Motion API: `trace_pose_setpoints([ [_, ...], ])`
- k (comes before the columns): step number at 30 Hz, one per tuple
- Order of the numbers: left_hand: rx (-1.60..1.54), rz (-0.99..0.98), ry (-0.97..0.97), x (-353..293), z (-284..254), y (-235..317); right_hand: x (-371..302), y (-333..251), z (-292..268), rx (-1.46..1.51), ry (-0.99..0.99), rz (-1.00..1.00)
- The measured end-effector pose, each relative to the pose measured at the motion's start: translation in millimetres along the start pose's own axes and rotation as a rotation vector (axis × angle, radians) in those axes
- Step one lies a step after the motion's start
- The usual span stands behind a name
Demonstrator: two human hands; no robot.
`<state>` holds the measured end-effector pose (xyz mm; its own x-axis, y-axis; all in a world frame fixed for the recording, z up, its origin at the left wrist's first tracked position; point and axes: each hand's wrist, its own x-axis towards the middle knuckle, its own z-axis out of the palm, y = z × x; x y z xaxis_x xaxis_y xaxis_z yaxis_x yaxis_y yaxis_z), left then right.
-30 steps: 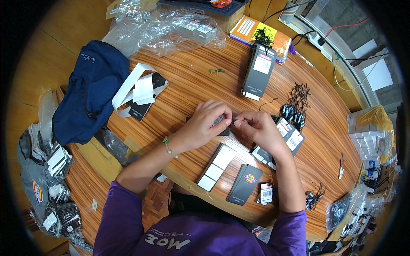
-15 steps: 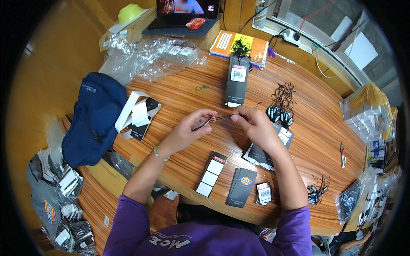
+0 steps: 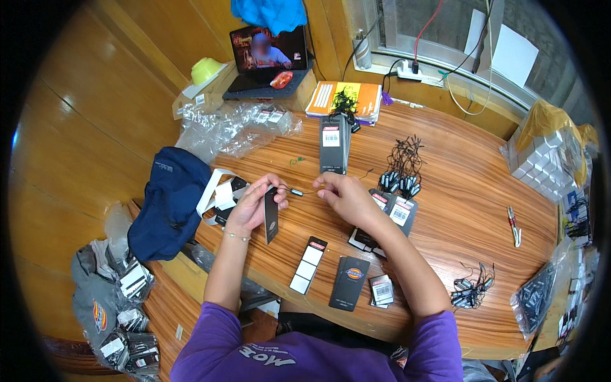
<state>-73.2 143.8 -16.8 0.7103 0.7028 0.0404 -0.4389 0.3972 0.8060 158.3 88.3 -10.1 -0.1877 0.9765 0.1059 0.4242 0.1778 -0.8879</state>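
My left hand (image 3: 254, 207) pinches a dark hang tag (image 3: 272, 219) upright by its top end. From that end a thin black string with a small seal (image 3: 296, 191) runs toward my right hand (image 3: 344, 196), whose fingers are closed on the string's other end. Just beyond my right hand lies a stack of dark tags (image 3: 333, 145) with white labels and strings. Nearer me are a tag with white panels (image 3: 309, 266), a stack of dark tags with a round emblem (image 3: 349, 284) and small barcode cards (image 3: 382, 291). More labelled tags (image 3: 402, 211) lie beside my right forearm.
Bundled black strings (image 3: 401, 181) and a loose string pile (image 3: 472, 290) lie to the right, with small snips (image 3: 513, 227) farther over. A navy bag (image 3: 168, 204) sits left. Behind are plastic wrapping (image 3: 216, 134), notebooks (image 3: 369, 105) and a laptop (image 3: 267, 57). White boxes (image 3: 541, 159) stand far right.
The hang tag has turned from nearly edge-on in my left hand to hanging upright. My hands have moved slightly apart, with the string and seal showing between them. The whole view has shifted.
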Motion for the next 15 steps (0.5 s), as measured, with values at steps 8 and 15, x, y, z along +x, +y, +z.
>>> trace_pose_setpoints([
  [8, 0.162, 0.0, 0.388, 40, -31, 49, -15, -20, -46, -0.001, 0.206, -0.265],
  [15, 0.669, 0.062, 0.46, 69, -29, 50, -48, -51, -102, 0.117, 0.319, -0.428],
])
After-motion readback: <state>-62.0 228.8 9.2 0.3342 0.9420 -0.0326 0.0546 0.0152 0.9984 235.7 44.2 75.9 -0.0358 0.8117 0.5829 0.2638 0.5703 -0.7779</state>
